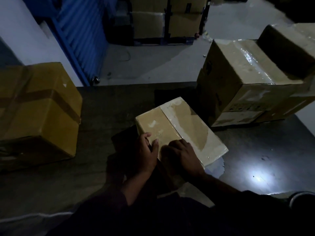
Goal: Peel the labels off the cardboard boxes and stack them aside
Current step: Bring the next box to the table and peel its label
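A small flat cardboard box [184, 126] lies on the dark table in front of me, taped along its top with pale residue patches. My left hand [146, 154] grips its near left corner, thumb on the top face and fingers curled over the edge. My right hand [180, 154] rests on the near edge of the top, fingers bent down against the surface; what they pinch is hidden in the dim light. No clear label shows on this box.
A yellow-brown taped box [39, 109] stands at the left of the table [109, 106]. A large taped carton [247, 86] sits at the right with a smaller box [289, 48] on top. More stacked cartons [167, 17] stand beyond on the floor.
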A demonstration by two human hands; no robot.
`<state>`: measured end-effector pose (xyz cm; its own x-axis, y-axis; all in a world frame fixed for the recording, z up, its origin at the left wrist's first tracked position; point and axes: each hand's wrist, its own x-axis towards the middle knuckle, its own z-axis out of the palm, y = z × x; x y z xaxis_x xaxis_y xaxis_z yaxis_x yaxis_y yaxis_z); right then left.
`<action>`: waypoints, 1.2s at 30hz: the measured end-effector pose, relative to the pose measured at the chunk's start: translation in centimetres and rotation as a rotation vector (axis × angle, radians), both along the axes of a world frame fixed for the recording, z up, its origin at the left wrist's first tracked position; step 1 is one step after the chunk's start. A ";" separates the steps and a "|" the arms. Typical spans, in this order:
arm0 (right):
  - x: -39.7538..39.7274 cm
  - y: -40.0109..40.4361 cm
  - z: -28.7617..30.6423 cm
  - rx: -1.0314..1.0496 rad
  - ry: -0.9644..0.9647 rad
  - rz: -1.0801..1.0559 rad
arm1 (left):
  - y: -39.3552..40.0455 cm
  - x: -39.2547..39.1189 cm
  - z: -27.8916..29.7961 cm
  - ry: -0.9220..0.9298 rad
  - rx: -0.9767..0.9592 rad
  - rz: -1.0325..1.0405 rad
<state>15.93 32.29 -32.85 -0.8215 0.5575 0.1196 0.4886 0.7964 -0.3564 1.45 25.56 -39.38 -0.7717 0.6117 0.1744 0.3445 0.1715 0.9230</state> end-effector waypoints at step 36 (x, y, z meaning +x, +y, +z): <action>0.2 1.7 -1.7 0.048 -0.049 0.128 | 0.1 0.3 0.0 -0.026 -0.023 0.041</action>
<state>16.09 33.96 -34.56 -0.8912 0.4423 0.1013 0.3978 0.8689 -0.2945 1.72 25.64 -39.41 -0.8004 0.5829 0.1400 0.3127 0.2068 0.9271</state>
